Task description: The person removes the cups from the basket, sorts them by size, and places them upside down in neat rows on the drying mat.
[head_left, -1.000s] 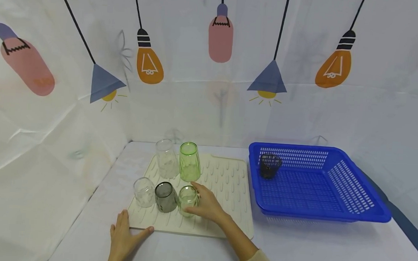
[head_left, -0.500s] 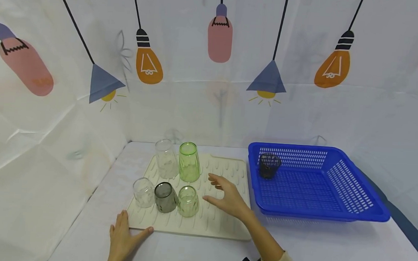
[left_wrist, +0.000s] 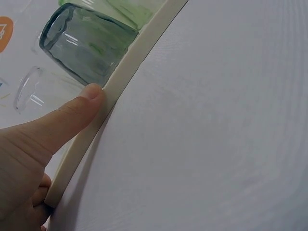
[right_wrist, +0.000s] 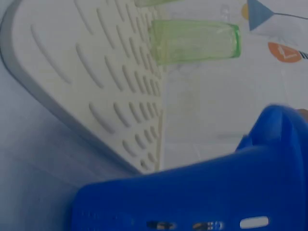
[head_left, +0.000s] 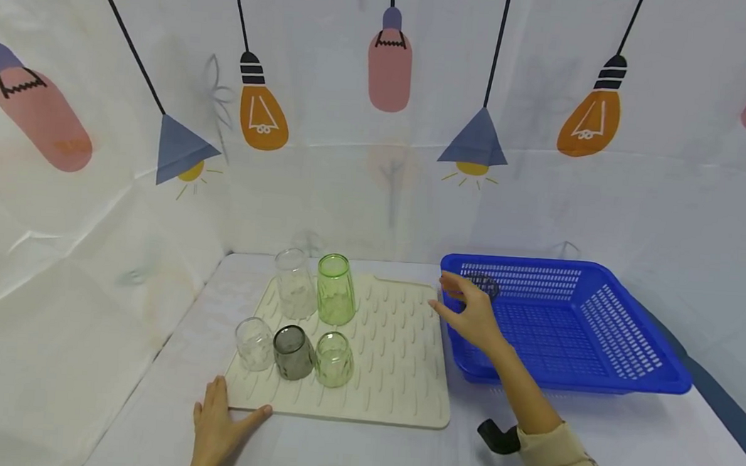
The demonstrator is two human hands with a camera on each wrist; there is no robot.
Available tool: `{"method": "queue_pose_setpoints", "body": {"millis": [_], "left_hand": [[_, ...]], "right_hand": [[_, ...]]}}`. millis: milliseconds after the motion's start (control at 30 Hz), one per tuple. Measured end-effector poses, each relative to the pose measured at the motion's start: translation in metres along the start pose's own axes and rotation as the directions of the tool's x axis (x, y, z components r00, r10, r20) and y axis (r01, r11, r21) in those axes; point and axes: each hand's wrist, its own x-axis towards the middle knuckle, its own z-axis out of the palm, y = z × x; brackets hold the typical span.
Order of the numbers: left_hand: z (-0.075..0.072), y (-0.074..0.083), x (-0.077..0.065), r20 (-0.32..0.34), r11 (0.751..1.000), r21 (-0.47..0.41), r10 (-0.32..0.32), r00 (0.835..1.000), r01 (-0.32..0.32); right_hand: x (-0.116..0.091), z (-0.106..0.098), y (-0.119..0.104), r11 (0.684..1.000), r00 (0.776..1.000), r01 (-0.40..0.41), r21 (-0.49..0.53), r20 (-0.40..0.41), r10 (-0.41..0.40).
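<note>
My left hand (head_left: 217,423) has its thumb on the front edge of the cream ridged drying mat (head_left: 397,363) and its fingers along the left edge. On the mat's left half stand a tall clear glass (head_left: 295,285) and a tall green glass (head_left: 336,291). In front of them are a short clear glass (head_left: 254,345), a grey glass (left_wrist: 91,45) and a short light-green glass (head_left: 334,360). My right hand (head_left: 473,317), holding nothing, reaches over the left side of the blue basket (head_left: 569,380). Its parted fingers partly cover a dark glass (head_left: 490,286) inside.
The basket stands close to the mat's right edge, its side rising beside it in the right wrist view. A black device (head_left: 498,437) sits by the right sleeve (head_left: 564,462). Behind the white table hangs a sheet (head_left: 324,194) printed with lamps.
My right hand has released the short light-green glass and moved right and away to the basket. My left hand has stayed at the mat's corner.
</note>
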Motion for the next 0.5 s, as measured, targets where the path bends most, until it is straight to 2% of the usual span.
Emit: {"method": "queue_pose_setpoints", "body": {"millis": [233,367,500], "left_hand": [[-0.001,-0.003,0.001,0.014,1.0,-0.009,-0.017,1.0,0.017],[0.0,-0.003,0.002,0.03,0.999,-0.015,-0.033,0.999,0.033],[0.0,-0.003,0.002,0.037,0.999,-0.017,-0.034,0.999,0.035]], "right_hand": [[0.01,-0.022,0.026,0.995,0.996,-0.085,-0.051,-0.042,0.083],[0.014,-0.031,0.038,0.982,0.985,-0.173,-0.081,0.006,0.174],[0.016,-0.042,0.049,0.947,0.952,-0.273,-0.168,0.094,0.291]]}}
